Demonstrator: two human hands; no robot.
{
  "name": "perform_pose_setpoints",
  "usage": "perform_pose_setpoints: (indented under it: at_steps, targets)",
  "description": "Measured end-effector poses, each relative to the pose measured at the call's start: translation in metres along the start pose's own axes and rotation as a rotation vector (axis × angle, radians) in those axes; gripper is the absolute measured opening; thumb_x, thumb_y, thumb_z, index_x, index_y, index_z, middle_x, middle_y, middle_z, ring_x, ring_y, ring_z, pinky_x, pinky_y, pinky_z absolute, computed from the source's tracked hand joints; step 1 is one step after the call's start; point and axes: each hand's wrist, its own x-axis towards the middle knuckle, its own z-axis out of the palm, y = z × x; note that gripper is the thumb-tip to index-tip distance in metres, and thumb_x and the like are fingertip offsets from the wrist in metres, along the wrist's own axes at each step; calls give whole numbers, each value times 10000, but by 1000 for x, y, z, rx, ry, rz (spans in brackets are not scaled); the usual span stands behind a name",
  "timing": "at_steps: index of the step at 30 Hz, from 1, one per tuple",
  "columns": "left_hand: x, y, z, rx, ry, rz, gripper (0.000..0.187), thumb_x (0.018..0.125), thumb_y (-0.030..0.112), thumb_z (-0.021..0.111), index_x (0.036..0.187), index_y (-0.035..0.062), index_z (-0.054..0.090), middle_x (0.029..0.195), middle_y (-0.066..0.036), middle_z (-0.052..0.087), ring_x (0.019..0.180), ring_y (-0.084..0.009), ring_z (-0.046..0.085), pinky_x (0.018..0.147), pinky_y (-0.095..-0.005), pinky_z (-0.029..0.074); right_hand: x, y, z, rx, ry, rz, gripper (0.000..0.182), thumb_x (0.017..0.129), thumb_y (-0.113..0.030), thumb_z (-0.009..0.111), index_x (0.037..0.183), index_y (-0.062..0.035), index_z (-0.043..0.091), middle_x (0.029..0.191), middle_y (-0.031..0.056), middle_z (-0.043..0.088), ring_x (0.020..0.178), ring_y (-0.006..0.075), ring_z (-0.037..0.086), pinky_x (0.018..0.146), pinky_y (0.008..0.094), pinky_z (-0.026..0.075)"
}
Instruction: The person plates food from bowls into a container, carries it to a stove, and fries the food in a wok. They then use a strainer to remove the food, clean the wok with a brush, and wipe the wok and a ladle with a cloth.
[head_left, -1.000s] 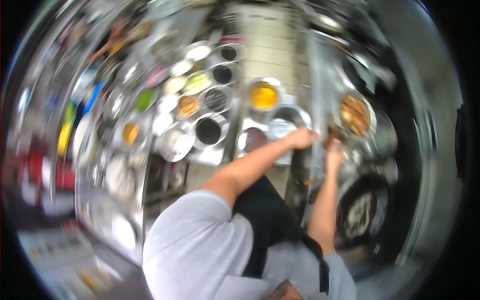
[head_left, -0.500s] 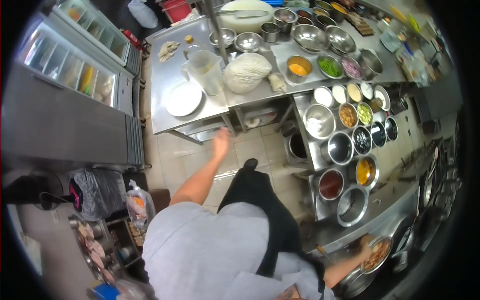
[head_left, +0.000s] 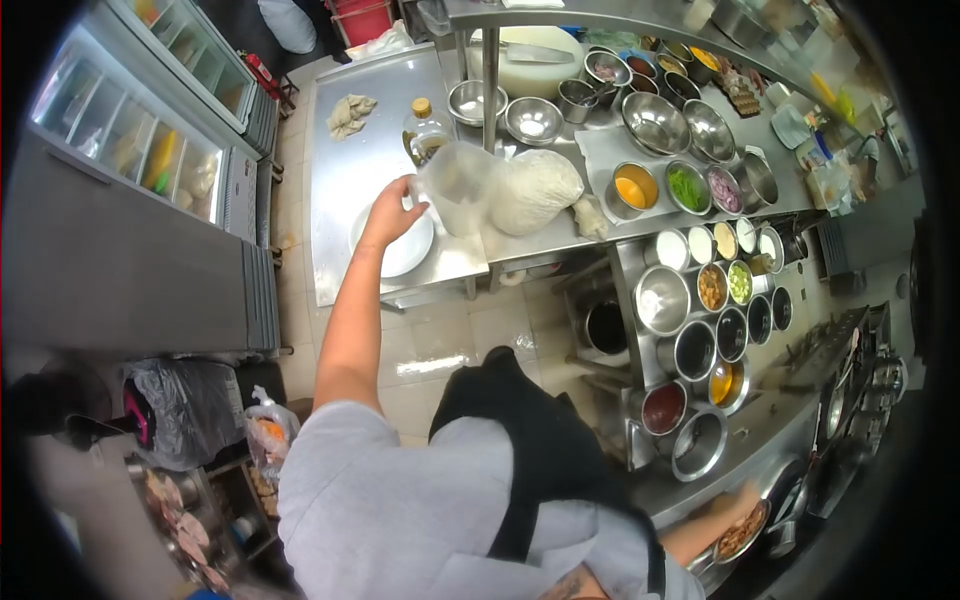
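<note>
My left hand [head_left: 393, 212] reaches over a white plate [head_left: 408, 256] on the steel table. Its thumb and fingers are apart, curved about the handle side of a translucent plastic pitcher [head_left: 458, 190]; I see no firm grip. A bottle with a yellow cap [head_left: 423, 130] stands behind the pitcher, and a pale, full plastic bag [head_left: 538, 192] lies to its right. At the lower right my right hand [head_left: 735, 503] is over the near rim of a metal bowl of browned chunks [head_left: 741, 535]. Motion blur hides its fingers.
A crumpled cloth [head_left: 350, 116] lies on the table's left part. To the right, a counter holds several metal containers of sauces and chopped food, with a large bowl [head_left: 699, 445] at its near end. A stove [head_left: 850, 400] stands far right, glass-door refrigerators [head_left: 130, 140] at left.
My left hand has risen from above the floor to the pitcher's handle side, over the plate. The view has shifted. My right hand stays by the bowl of chunks, now more blurred.
</note>
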Motion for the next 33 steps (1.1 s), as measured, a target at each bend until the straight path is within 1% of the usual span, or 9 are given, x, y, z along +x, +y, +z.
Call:
perform_pose_setpoints:
  at_steps: [3,5,12,17,23,24,25,31,33]
  targets:
    - [-2,11,7,-134,-138,-88,500,836,319,825,1194,-4,693,970,-136,730,781,-228,671,784,-362,546,42,-10,43,218,88,-84,641,931,-535,600,1163,52,714,1135,229,737,1086,393,683,957,450,506]
    - [-12,22,7,-205,-140,-103,432,849,304,823,1118,-17,717,885,-103,730,734,-167,656,730,-334,538,26,-54,50,-189,147,-143,592,940,-481,625,1134,71,716,1122,252,731,1082,403,681,964,449,497]
    - [-64,61,-90,-507,185,-316,273,877,166,829,1028,-33,719,848,-69,732,673,-87,616,611,-258,516,-14,-94,68,1,130,-351,582,936,-475,647,1157,58,720,1131,273,723,1111,421,679,984,452,498]
    - [-16,-3,-121,-454,374,-397,342,931,212,772,1087,-76,671,988,-135,732,829,-188,721,690,-307,592,-43,-108,59,-71,116,-309,557,932,-487,626,1143,17,734,1133,281,711,1126,426,669,954,479,510]
    - [108,-151,-41,-100,282,-305,505,905,261,795,1229,-97,649,1218,-226,684,934,-330,738,731,-413,667,-75,-89,64,146,272,-105,597,854,-581,679,964,-3,775,858,250,738,902,384,737,848,470,562]
    - [128,-187,-23,-448,271,-298,579,879,303,821,1214,-131,633,1219,-236,684,922,-344,749,689,-406,671,-81,-83,67,202,329,-85,589,856,-580,679,952,-7,776,844,227,743,864,358,745,832,465,566]
    - [118,-151,-4,-211,279,-455,705,777,492,867,1189,-56,699,1062,-206,733,789,-320,728,742,-483,618,-84,-77,65,256,261,-35,582,858,-580,683,927,-8,772,879,207,751,879,345,745,831,450,565]
    - [83,-80,78,-140,401,-260,546,802,376,842,1120,-50,715,1013,-226,725,788,-359,711,747,-537,564,-87,-8,56,910,137,339,535,829,-545,729,893,-16,768,866,204,754,888,354,742,841,420,566]
    - [46,-45,102,-91,409,-189,543,807,374,835,1120,-53,713,1016,-228,724,797,-361,709,755,-536,561,-96,12,33,630,573,276,491,833,-506,729,881,-19,770,876,215,754,868,384,734,844,428,568]
